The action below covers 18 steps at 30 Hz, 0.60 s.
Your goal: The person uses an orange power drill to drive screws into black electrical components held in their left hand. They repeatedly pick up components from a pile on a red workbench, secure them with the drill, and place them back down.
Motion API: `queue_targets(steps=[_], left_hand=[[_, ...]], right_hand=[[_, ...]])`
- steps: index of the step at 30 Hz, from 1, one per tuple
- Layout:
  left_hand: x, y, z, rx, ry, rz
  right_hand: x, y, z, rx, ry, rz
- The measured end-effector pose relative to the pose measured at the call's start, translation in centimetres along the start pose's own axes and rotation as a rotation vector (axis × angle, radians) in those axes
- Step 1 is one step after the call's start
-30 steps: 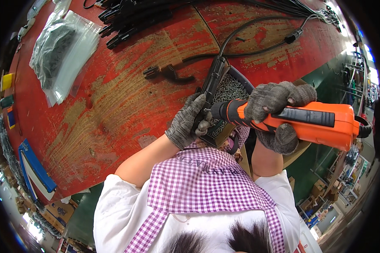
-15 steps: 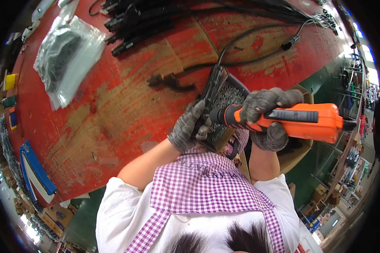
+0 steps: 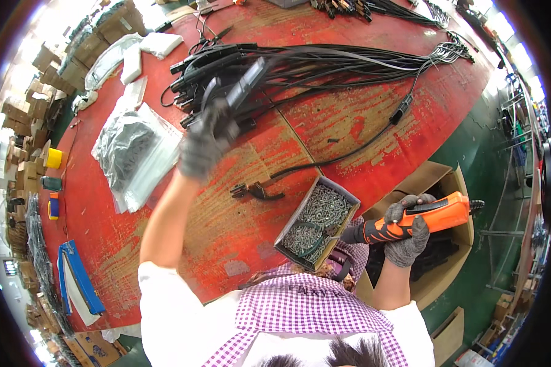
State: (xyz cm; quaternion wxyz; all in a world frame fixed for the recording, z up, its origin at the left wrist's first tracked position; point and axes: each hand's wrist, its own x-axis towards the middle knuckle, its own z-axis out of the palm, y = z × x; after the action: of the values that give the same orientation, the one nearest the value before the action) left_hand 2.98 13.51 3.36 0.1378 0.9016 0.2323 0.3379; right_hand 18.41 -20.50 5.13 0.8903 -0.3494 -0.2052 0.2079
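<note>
My left hand [image 3: 205, 144], in a grey glove and smeared by motion, reaches over the near-left end of the cable bundle. Its fingers are wrapped around a long black plastic housing [image 3: 246, 84], also blurred. My right hand [image 3: 407, 235], gloved too, grips an orange and black power screwdriver [image 3: 434, 219]. The tool's dark front end points left, beside a box of screws [image 3: 280, 240] at the table's near edge. Small silver screws [image 3: 324, 208] fill the box, with a dark green loop lying on them. The screwdriver's tip is hard to make out.
A bundle of black cables [image 3: 349, 58] stretches across the far table. One cable with a forked black end [image 3: 251, 191] lies nearer. Clear plastic bags [image 3: 134, 156] are on the left, above a blue and white object [image 3: 79, 284]. An open carton [image 3: 462, 244] stands at right.
My left hand has moved far and left from beside the screw box, carrying the black housing to the cable bundle. The screwdriver has drawn back from it, lower in view. The view has shifted.
</note>
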Motion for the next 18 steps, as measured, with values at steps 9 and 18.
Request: queue_targets(steps=[9,18], left_hand=[[4.9,1.4,5.5,0.690,-0.462,0.229],[-7.9,-0.5,10.2,0.189,-0.995,-0.201]], right_hand=[[-2.3,-0.1,-2.4,-0.069,0.111,0.053],[-1.5,1.2,-1.6,0.038,0.085,0.223]])
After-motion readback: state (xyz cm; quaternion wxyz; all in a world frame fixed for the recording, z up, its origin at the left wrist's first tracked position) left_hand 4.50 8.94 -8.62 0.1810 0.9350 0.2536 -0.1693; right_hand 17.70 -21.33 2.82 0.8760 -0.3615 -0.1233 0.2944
